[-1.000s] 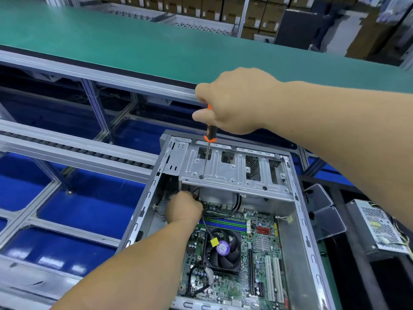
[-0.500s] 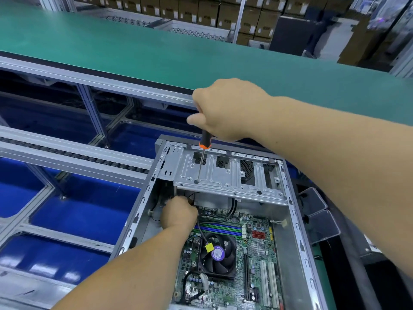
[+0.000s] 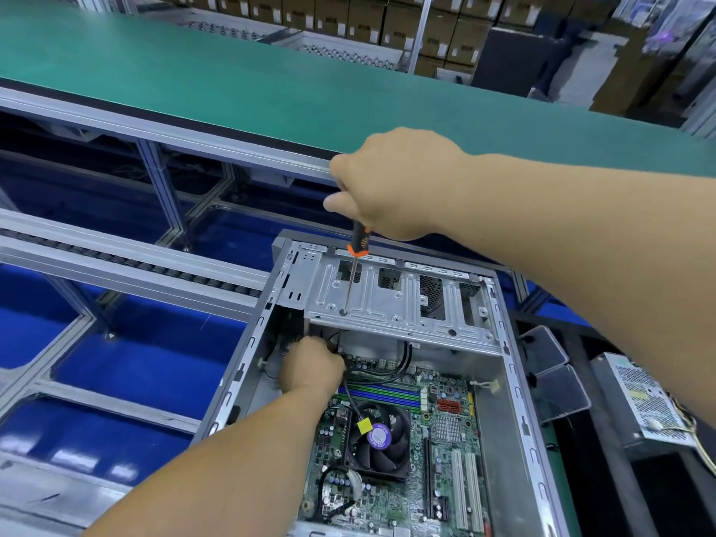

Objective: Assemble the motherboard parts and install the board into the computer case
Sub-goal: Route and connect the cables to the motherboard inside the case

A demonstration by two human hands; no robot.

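An open grey computer case (image 3: 515, 381) lies on its side with the green motherboard (image 3: 445, 432) inside, a black CPU fan (image 3: 377, 447) on the board. My right hand (image 3: 395, 184) grips a black and orange screwdriver (image 3: 358, 242) held upright. Its tip sits in a hole at the left of the silver drive bracket (image 3: 407, 308) across the case's far end. My left hand (image 3: 312, 366) reaches into the case just under that bracket, next to black cables. Its fingers are hidden from me.
A power supply unit (image 3: 647, 405) rests to the right of the case, beside two dark angled trays (image 3: 554, 370). A green conveyor belt (image 3: 232, 79) runs behind, with aluminium rails and blue bins (image 3: 135, 350) to the left.
The screwdriver tip stays in the same bracket hole while my right hand shifts slightly on the handle. My left hand keeps its place under the bracket.
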